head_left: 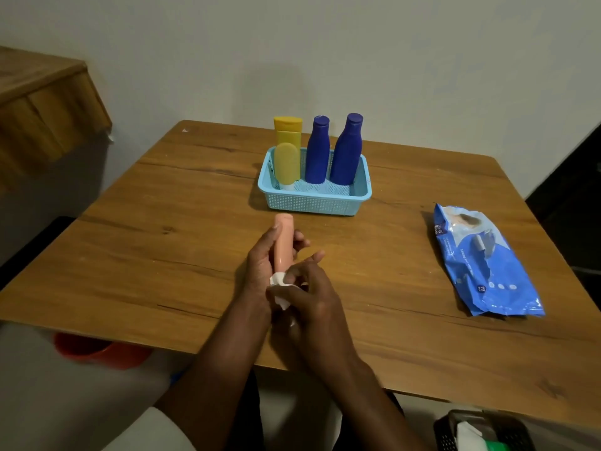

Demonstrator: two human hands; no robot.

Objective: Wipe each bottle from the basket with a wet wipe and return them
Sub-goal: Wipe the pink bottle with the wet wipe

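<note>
My left hand grips a peach-coloured tube bottle upright above the wooden table. My right hand holds a white wet wipe against the bottle's lower end. Behind them stands a light blue basket. In it are two dark blue bottles, a tall yellow bottle and a yellow tube standing on its cap.
A blue pack of wet wipes lies on the table's right side. A black bin with white waste sits at the bottom right, a red bucket under the table's left edge. A wooden cabinet juts out at left.
</note>
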